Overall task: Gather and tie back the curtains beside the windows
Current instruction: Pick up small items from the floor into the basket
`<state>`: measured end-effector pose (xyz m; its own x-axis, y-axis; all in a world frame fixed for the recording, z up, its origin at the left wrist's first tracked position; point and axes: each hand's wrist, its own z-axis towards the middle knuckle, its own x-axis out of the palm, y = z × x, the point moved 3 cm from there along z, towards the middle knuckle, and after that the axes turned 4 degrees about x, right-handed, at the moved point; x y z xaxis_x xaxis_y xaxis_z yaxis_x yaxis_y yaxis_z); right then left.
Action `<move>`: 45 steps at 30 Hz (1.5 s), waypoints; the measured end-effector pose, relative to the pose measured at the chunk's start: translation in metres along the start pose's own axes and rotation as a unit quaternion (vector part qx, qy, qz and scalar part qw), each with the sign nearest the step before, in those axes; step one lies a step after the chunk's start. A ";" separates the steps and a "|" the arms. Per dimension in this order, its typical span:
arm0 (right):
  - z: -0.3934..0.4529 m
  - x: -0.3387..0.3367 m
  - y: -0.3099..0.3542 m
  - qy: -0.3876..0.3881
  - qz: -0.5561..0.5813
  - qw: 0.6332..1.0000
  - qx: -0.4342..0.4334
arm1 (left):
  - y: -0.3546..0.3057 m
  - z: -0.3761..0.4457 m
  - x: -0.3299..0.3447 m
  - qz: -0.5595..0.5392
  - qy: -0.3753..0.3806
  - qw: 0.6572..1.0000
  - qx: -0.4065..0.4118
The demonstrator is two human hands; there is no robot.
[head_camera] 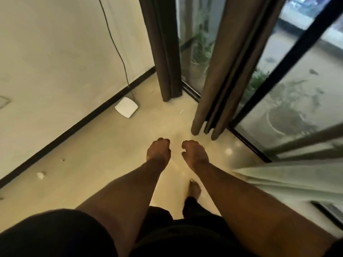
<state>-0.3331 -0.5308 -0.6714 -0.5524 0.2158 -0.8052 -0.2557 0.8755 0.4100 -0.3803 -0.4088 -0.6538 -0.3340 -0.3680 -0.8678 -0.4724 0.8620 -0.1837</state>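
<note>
Head view looks down at two brown curtains hanging to the floor against a glass window wall. The nearer brown curtain [228, 71] falls in loose vertical folds just ahead and to the right of the hands; the far brown curtain [163, 49] hangs in the corner where the wall meets the glass. A pale sheer curtain [289, 175] billows in at the right edge. No tie-back shows.

The brown cloth looks thick and soft, probably fairly heavy and prone to slipping out of a loose bunch; I judge it best gathered around mid-height, both hands sweeping the folds together, not down at the hem.

The left hand [158, 151] is held out over the floor with its fingers curled in, holding nothing. The right hand [194, 154] is beside it, fingers loosely curled with a gap to the thumb, also empty. Neither touches any curtain; both are short of the nearer one.
</note>
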 end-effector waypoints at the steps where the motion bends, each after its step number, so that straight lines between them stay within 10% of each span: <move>1: 0.018 -0.007 0.008 0.001 -0.006 1.000 -0.007 | 0.006 0.014 -0.011 -0.010 -0.008 1.000 -0.011; 24: 0.422 0.052 0.179 0.114 -0.024 0.992 0.044 | 0.241 0.413 -0.107 -0.066 0.087 0.993 -0.047; 45: 0.860 0.363 0.050 0.078 0.015 0.988 0.134 | 0.350 0.900 0.215 -0.003 0.140 0.985 0.098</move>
<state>0.1357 -0.0366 -1.3114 -0.6782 0.1929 -0.7091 -0.0292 0.9571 0.2883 0.1164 0.1272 -1.3199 -0.5566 -0.4321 -0.7096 -0.3184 0.8998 -0.2983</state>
